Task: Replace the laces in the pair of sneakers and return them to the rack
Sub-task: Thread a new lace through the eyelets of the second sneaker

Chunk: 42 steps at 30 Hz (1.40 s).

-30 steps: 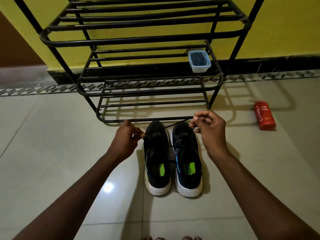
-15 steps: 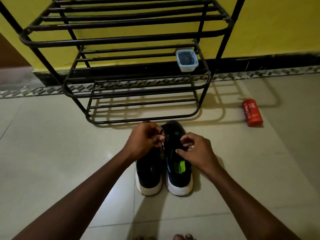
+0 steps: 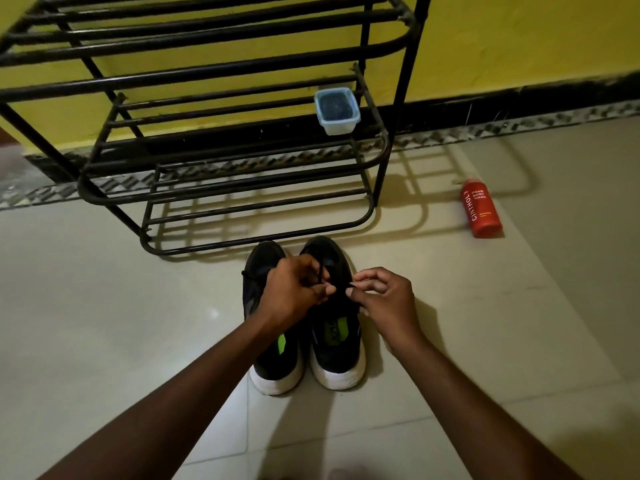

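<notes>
**Relacing the sneakers, both hands on the right shoe**

So the pair is sitting on the tiled floor (image 3: pixel 104 306), heels toward me and toes pointing at the bottom rail of the black metal rack (image 3: pixel 225 69). The left sneaker (image 3: pixel 277 375) and right sneaker (image 3: pixel 337 362) are side by side and pretty much touching, both upright, black uppers on white soles with a neon green patch on each insole.

The left hand (image 3: pixel 294 289) reaches across the left shoe. Its fingers are curled tight around a black lace (image 3: pixel 320 271), which runs up out of the grip over the front of the right sneaker. The right hand (image 3: pixel 384 299) is just beside it over the same shoe, with thumb and first finger pinched together on the lace and the other fingers loosely bent. It's black on black there, so exactly where the lace goes into the shoe is hard to make out.

Other stuff around: a small clear container with a blue lid (image 3: pixel 337 110) on the right end of a lower rack shelf, and a red body wash bottle (image 3: pixel 482 209) lying on the floor off to the right, well apart from the shoes. A yellow wall (image 3: pixel 519 39) is behind it all.
</notes>
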Motion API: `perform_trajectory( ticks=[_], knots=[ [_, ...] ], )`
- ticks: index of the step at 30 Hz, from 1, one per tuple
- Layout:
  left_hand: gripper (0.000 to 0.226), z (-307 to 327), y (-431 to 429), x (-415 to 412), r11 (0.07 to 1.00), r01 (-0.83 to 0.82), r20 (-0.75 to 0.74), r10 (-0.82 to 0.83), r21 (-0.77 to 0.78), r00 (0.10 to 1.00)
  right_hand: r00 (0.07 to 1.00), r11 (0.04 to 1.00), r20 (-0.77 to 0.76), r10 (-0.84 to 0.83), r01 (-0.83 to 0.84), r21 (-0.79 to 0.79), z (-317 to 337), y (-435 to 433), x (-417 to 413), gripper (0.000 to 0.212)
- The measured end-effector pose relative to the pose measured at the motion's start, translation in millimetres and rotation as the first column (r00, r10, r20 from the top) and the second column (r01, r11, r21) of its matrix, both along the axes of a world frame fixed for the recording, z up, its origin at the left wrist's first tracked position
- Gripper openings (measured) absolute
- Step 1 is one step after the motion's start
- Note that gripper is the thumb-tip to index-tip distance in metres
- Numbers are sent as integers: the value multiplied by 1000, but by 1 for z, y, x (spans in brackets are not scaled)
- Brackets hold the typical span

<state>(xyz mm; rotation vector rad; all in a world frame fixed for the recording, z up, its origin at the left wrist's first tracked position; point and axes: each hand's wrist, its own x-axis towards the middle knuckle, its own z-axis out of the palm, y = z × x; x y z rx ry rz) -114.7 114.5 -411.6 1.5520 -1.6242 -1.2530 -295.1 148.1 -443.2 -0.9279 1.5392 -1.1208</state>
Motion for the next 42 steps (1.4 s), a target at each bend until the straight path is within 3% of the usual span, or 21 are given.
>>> perform_trajectory(
  ticks=[5, 12, 17, 21, 28, 42],
  knots=[
    [14, -9, 4, -6, 999, 3, 31, -2, -49, 1000, 989, 998, 146, 1, -10, 67, 0, -1, -2, 16],
    [12, -12, 10, -19, 988, -112, 77, 120, -103, 990, 992, 998, 119, 39, -45, 49, 2, 0, -2, 16],
    [28, -14, 11, -18, 982, -130, 78, 141, -135, 987, 993, 998, 106, 42, -47, 44, 2, 0, -2, 17],
    [32, -14, 9, -18, 985, -110, 92, 123, -133, 988, 995, 998, 78, 58, -61, 33, 1, -2, -2, 17],
    [18, -12, 8, -17, 991, -69, 62, 77, -117, 995, 998, 998, 21, 61, -61, 19, -1, -4, -3, 20],
    [29, -13, 9, -22, 973, -226, 49, 228, -36, 972, 998, 998, 11, 61, -61, 20, 0, -5, -2, 9]
  ],
)
